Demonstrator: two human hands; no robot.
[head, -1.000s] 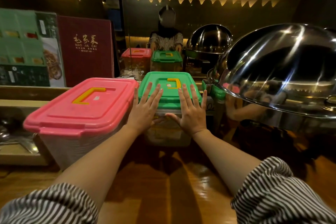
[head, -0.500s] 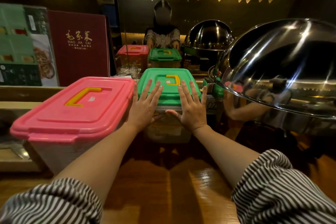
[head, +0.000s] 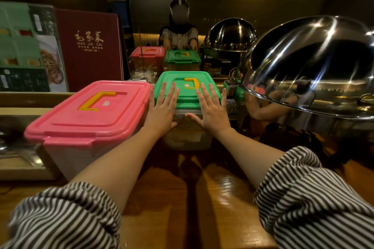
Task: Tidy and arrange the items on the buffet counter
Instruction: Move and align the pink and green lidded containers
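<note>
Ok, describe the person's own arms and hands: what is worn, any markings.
Two bare hands, no gloves: the left hand and right hand show no rings, and the wrists carry no watch or bracelet. The forearms are uncovered. The left sleeve and right sleeve are loose fabric in thin dark and white stripes, bunched up near the elbows.

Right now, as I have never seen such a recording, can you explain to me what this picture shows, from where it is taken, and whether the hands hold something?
There is no machine here: a person works with bare hands, and the camera sits on their head, looking forward and down. The left hand and right hand lie flat, fingers straight, on the green-lidded box; nothing is gripped. Beside it on the wooden counter stands a pink-lidded box, and on the right a shiny steel dome cover. A mirror behind repeats the scene.
</note>
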